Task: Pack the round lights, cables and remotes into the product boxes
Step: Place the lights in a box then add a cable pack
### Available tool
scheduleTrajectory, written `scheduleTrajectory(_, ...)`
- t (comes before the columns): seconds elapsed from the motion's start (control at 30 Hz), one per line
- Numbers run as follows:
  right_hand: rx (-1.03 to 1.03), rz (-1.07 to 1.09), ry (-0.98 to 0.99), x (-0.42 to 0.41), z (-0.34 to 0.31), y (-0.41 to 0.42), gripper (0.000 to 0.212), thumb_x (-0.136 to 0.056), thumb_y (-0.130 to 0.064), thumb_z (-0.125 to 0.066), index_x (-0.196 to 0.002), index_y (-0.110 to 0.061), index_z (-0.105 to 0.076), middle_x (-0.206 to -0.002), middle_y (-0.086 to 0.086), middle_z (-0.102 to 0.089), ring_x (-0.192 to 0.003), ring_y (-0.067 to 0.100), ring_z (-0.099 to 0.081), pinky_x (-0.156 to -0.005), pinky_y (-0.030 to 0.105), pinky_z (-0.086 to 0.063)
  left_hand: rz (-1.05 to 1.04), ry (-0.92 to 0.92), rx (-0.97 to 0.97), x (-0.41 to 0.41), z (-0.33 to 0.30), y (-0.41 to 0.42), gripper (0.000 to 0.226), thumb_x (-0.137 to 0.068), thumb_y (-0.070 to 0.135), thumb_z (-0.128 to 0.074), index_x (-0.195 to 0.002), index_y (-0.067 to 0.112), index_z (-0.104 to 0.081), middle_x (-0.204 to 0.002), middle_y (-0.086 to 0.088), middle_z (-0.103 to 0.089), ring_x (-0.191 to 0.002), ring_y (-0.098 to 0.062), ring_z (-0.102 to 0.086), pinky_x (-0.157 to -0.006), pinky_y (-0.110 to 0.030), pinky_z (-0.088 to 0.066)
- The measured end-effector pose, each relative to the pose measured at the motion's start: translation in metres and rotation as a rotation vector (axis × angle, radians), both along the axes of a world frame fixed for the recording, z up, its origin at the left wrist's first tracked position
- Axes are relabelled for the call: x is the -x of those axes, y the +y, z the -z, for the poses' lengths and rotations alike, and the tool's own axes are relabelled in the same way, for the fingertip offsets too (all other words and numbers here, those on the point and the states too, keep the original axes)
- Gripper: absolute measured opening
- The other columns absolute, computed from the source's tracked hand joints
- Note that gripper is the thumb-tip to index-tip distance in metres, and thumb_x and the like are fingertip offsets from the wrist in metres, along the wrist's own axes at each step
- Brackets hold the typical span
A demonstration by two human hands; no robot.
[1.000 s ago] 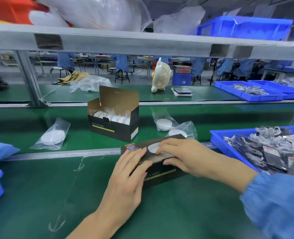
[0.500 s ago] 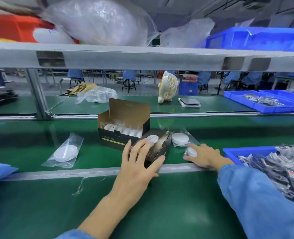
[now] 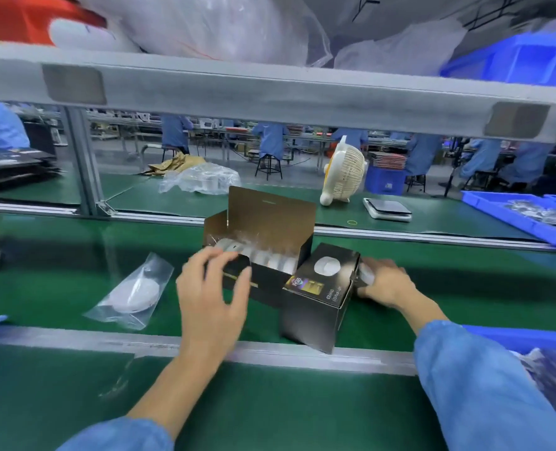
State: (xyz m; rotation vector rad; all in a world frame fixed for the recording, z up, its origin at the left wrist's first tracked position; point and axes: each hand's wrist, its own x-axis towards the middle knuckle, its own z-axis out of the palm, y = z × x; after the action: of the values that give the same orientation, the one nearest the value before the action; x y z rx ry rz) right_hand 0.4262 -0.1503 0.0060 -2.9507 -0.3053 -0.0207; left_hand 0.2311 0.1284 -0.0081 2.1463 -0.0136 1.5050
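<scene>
A person's left hand (image 3: 213, 289) reaches, fingers spread, over the open black cardboard box (image 3: 259, 252) of white round lights. The right hand (image 3: 382, 281) grips a bagged round light (image 3: 366, 275) behind the closed black box (image 3: 319, 296) — likely next to drop it into the open box.

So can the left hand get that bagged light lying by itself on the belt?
Probably yes. The left hand is open at the open box, and the bagged light lies just to its left on the green belt, with nothing between them.
</scene>
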Motion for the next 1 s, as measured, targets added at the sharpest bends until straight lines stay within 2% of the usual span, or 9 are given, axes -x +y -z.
scheduleTrajectory(0.07,-0.133,-0.059,0.038,0.0,-0.009,-0.008,0.046,-0.07,-0.031,-0.078,-0.112,-0.021,-0.06,-0.117,0.011,-0.064,-0.104,0.037,-0.06,-0.084,0.045,-0.054,-0.297,0.147,0.048,0.003,0.003,0.063,0.045,-0.086,0.034,-0.067,-0.125,0.013,-0.059,-0.131,-0.018,-0.049,-0.12,-0.038,-0.046,-0.099,-0.052,-0.037)
scheduleTrajectory(0.13,-0.194,-0.065,0.016,0.002,-0.01,-0.015,0.04,-0.07,-0.023,-0.078,-0.106,-0.016,-0.062,-0.101,0.012,-0.069,-0.089,0.034,-0.066,-0.072,0.042,-0.057,-0.463,0.657,0.027,0.005,0.007,0.112,0.067,-0.084,0.048,-0.07,-0.144,0.029,-0.046,-0.149,-0.02,-0.035,-0.134,-0.042,-0.034,-0.106,-0.056,-0.03)
scheduleTrajectory(0.23,-0.218,-0.05,0.006,0.017,-0.009,-0.026,0.04,-0.073,-0.026,-0.073,-0.109,-0.021,-0.057,-0.104,0.005,-0.067,-0.088,0.027,-0.062,-0.069,0.026,-0.045,-0.377,1.147,-0.071,0.012,0.011,0.141,0.057,-0.083,0.069,-0.057,-0.135,0.049,-0.045,-0.141,-0.004,-0.051,-0.122,-0.035,-0.051,-0.099,-0.045,-0.042)
scheduleTrajectory(0.37,-0.761,0.15,-0.129,0.063,-0.042,-0.034,0.066,-0.07,-0.023,-0.084,-0.127,-0.024,-0.05,-0.119,0.005,-0.059,-0.097,0.025,-0.053,-0.083,0.035,-0.047,-0.148,0.958,-0.046,0.011,0.003,0.118,0.033,-0.087,0.037,-0.061,-0.12,0.034,-0.063,-0.097,-0.009,-0.058,-0.09,-0.032,-0.057,-0.077,-0.038,-0.049)
scheduleTrajectory(0.47,-0.96,-0.066,-0.318,0.125,-0.094,0.0,0.06,-0.064,-0.032,-0.082,-0.109,-0.048,-0.046,-0.115,-0.008,-0.057,-0.099,0.02,-0.057,-0.079,0.034,-0.048,-0.013,0.751,0.081,0.023,0.0,0.096,0.023,-0.09,0.029,-0.057,-0.111,0.022,-0.064,-0.085,-0.009,-0.054,-0.079,-0.032,-0.052,-0.066,-0.034,-0.039)
scheduleTrajectory(0.63,-0.721,-0.44,-0.104,0.223,-0.092,0.126,0.072,-0.064,-0.035,-0.081,-0.118,-0.047,-0.035,-0.121,-0.002,-0.047,-0.097,0.016,-0.052,-0.067,0.023,-0.045,-0.116,0.812,0.135,0.069,-0.01,0.085,0.028,-0.092,0.022,-0.052,-0.119,0.016,-0.051,-0.107,-0.017,-0.06,-0.097,-0.037,-0.052,-0.081,-0.044,-0.047)
scheduleTrajectory(0.8,-0.449,-0.423,0.187,0.288,-0.015,0.252,0.086,-0.071,-0.032,-0.079,-0.139,-0.021,-0.027,-0.132,0.009,-0.043,-0.116,0.035,-0.051,-0.096,0.041,-0.045,-0.463,1.011,0.158,0.142,-0.031,0.141,0.03,-0.092,0.026,-0.05,-0.118,0.013,-0.044,-0.122,-0.024,-0.055,-0.113,-0.044,-0.051,-0.087,-0.044,-0.041)
scheduleTrajectory(0.9,-0.564,-0.46,0.224,0.327,-0.009,0.312,0.082,-0.07,-0.035,-0.08,-0.132,-0.018,-0.03,-0.13,0.007,-0.042,-0.12,0.035,-0.049,-0.096,0.044,-0.044,-0.445,0.967,0.302,0.159,-0.05,0.159,0.049,-0.099,0.04,-0.048,-0.127,0.001,-0.048,-0.13,-0.029,-0.054,-0.12,-0.043,-0.051,-0.094,-0.043,-0.041)
scheduleTrajectory(1.0,-0.556,-0.74,0.26,0.347,-0.024,0.333,0.081,-0.068,-0.031,-0.086,-0.135,-0.018,-0.041,-0.133,0.007,-0.051,-0.126,0.033,-0.045,-0.103,0.048,-0.041,-0.397,0.75,0.235,0.153,-0.068,0.151,0.058,-0.101,0.043,-0.042,-0.14,0.0,-0.043,-0.14,-0.028,-0.047,-0.129,-0.043,-0.044,-0.104,-0.048,-0.036)
